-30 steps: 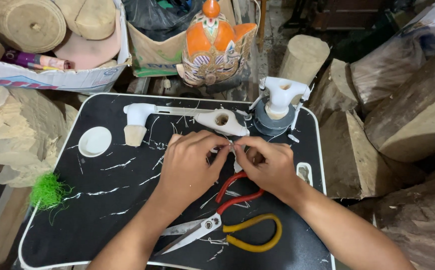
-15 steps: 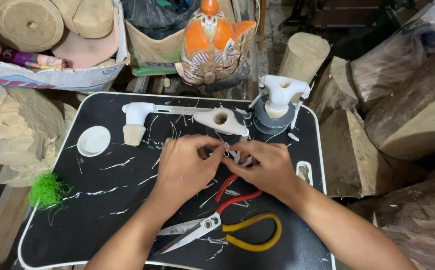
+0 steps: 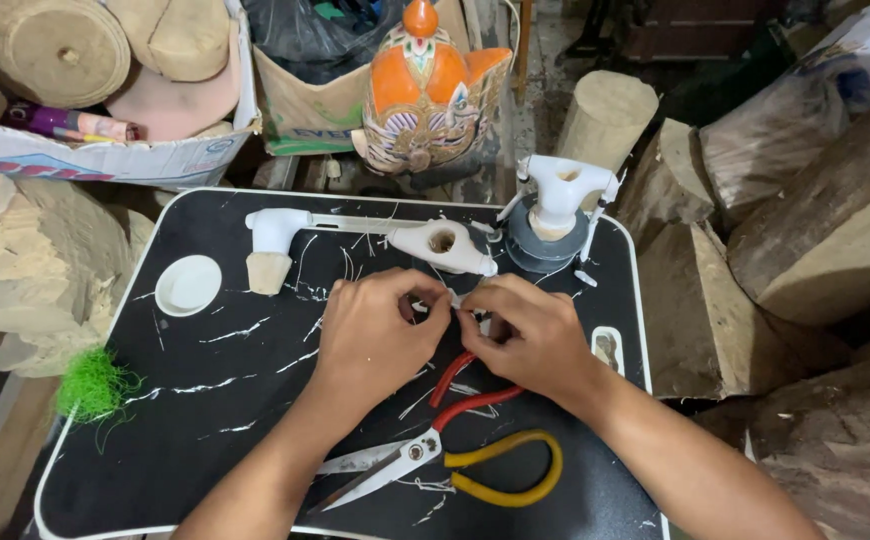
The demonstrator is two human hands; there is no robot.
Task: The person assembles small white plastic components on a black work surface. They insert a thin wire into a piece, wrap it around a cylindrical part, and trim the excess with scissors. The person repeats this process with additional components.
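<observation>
- A small white piece (image 3: 454, 300) sat pinched between the fingertips of both hands, just above the black worktop (image 3: 205, 400); it looked light, thin and easily bent, best held at its ends.
- The left hand (image 3: 375, 335) and right hand (image 3: 530, 335) had fingers closed on it, tips meeting.
- Red-handled pliers (image 3: 465, 385) lay just beneath the fingers; yellow-handled scissors (image 3: 435, 465) nearer the wrists.
- A white carved piece (image 3: 445, 245) lay just beyond the fingers.

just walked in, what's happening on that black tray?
A person's left hand and right hand meet over the middle of the black tray, pinching a small white piece between the fingertips; it is too small to tell what it is. Scissors with one red and one yellow handle lie just below the hands. White carved parts, a round white lid and white shavings are spread across the tray.
</observation>
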